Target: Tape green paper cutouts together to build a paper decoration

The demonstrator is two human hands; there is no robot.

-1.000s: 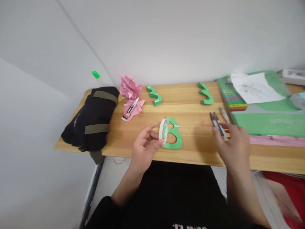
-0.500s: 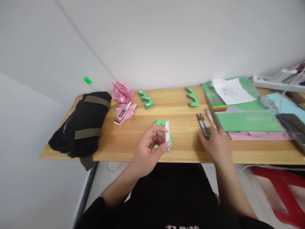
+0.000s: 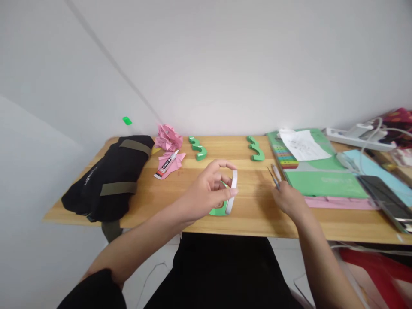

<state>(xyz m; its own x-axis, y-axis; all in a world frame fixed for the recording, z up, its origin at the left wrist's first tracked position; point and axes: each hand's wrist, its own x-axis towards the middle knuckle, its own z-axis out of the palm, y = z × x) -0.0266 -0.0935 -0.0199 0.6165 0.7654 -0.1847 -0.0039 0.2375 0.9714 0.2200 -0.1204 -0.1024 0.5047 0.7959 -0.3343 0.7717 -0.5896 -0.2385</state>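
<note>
My left hand (image 3: 210, 191) pinches a narrow white strip (image 3: 232, 195) between thumb and fingertips, standing upright and slightly bowed. Below it, partly hidden by the hand, a flat green cutout (image 3: 219, 211) rests on the wooden table. My right hand (image 3: 288, 198) is closed around the handles of small thread snips (image 3: 273, 176), their blades pointing away from me. Beside the snips lies a white pen (image 3: 276, 171). Two wavy green pieces, a left one (image 3: 198, 150) and a right one (image 3: 255, 149), sit farther back.
On the left lie a black bag (image 3: 111, 176), crumpled pink paper (image 3: 168, 138) and a glue tube (image 3: 166, 165). To the right are a green folder (image 3: 328, 184), a written sheet (image 3: 304, 145), a phone (image 3: 384, 199) and a power strip (image 3: 350, 139). A wall stands behind the table.
My right hand has taken hold of the snips and turned them; their blades now appear closer together. My left hand keeps the white strip, now tilted more. The camera view has shifted.
</note>
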